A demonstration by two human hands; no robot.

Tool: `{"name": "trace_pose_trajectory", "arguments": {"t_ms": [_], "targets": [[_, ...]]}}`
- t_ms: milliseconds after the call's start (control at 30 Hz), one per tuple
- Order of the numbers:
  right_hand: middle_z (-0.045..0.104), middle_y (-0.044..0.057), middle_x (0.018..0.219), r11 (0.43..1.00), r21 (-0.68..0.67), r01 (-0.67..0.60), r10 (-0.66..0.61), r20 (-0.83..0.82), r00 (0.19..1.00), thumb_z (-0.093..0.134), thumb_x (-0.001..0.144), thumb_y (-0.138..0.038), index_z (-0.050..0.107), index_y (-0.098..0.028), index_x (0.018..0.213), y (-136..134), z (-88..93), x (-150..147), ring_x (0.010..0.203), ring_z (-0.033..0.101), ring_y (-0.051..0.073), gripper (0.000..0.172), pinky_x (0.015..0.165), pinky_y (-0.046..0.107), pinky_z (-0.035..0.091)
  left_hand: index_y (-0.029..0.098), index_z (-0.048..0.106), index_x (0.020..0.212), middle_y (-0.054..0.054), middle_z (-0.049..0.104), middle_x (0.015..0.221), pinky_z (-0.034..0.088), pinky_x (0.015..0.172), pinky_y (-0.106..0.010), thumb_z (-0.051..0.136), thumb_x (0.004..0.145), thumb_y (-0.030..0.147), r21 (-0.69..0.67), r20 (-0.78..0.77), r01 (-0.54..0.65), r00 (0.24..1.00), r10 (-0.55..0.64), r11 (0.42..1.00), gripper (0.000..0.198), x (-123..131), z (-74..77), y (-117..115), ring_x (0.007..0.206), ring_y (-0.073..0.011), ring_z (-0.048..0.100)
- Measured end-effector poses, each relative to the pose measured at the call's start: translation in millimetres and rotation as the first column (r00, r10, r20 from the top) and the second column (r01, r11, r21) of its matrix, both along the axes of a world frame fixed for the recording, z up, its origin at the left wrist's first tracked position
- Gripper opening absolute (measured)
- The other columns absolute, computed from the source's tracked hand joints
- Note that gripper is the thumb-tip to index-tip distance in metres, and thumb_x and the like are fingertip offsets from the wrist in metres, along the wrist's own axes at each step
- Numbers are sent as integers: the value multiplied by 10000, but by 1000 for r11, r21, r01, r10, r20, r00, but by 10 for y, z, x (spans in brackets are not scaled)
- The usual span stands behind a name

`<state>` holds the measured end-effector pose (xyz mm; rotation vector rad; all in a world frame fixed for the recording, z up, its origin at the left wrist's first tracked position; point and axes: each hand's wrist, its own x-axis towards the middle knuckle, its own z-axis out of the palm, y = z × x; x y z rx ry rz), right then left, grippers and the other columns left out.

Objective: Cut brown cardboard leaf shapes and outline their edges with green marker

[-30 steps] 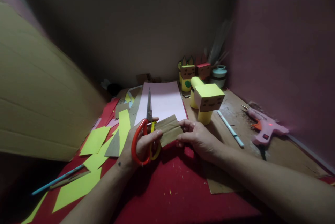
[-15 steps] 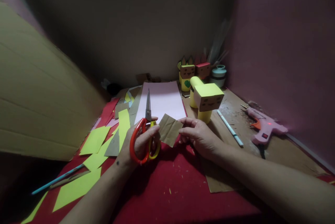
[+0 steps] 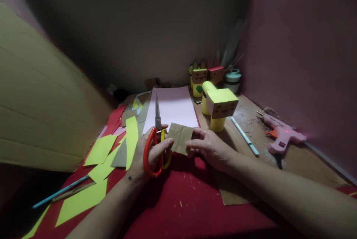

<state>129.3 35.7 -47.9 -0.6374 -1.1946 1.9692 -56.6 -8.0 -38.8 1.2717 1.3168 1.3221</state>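
Note:
Scissors [image 3: 157, 121] with one red and one yellow handle hang on my left hand [image 3: 152, 153], blades pointing away from me. The thumb and fingers of that hand also pinch the left edge of a small brown cardboard piece [image 3: 181, 139]. My right hand [image 3: 210, 147] grips the same piece at its right edge, thumb on top. The cardboard is roughly square, with a faint crease, and is held above the red tablecloth [image 3: 184, 198]. Just beyond it lies a sheet of pale pink paper [image 3: 173, 107].
Yellow paper scraps [image 3: 83, 198] and a blue pencil-like stick [image 3: 61, 191] lie left. At right are a yellow paper figure with a box head [image 3: 222, 101], a pale blue marker [image 3: 244, 136] and a pink glue gun [image 3: 284, 131]. Behind stand more figures [image 3: 199, 82] and a lidded pot [image 3: 232, 80].
The cardboard piece has turned from a tilted diamond to nearly level. My right hand has shifted slightly left, and my left hand with the scissors has rotated a little.

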Motion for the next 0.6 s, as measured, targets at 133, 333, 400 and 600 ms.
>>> {"name": "trace_pose_trajectory", "arguments": {"t_ms": [133,333,400,600], "targets": [[612,16,692,998,24,-58,57,44,997,709,658,-188,690,-176,877,-21,12,-8,543,504,129,221,566,316,398,216,541,1138,11,607,723,480,516,-253,738,730,347,4,-16,-7,1000,7,1000,472,35,34,-21,549,-129,557],[538,-13,615,1000,27,-1,-1,50,999,687,671,-160,672,-182,775,-4,0,-10,519,465,116,107,546,311,386,227,534,1123,39,575,632,448,461,-238,717,760,391,-10,-34,-51,998,50,999,439,79,80,-53,486,-121,538],[545,-9,626,1000,25,-7,6,38,999,683,682,-157,679,-179,789,3,-14,-7,516,463,112,109,544,308,387,227,539,1126,23,607,685,458,480,-242,729,750,396,-14,-41,-52,998,52,999,454,69,67,-49,521,-128,561],[523,-18,614,1000,13,-29,29,-7,1000,669,754,-222,630,-171,743,32,-86,-5,517,490,101,65,532,277,388,222,562,1127,-2,641,803,486,554,-248,749,733,392,1,-54,-68,996,68,998,468,34,51,-35,628,-145,607]]}}
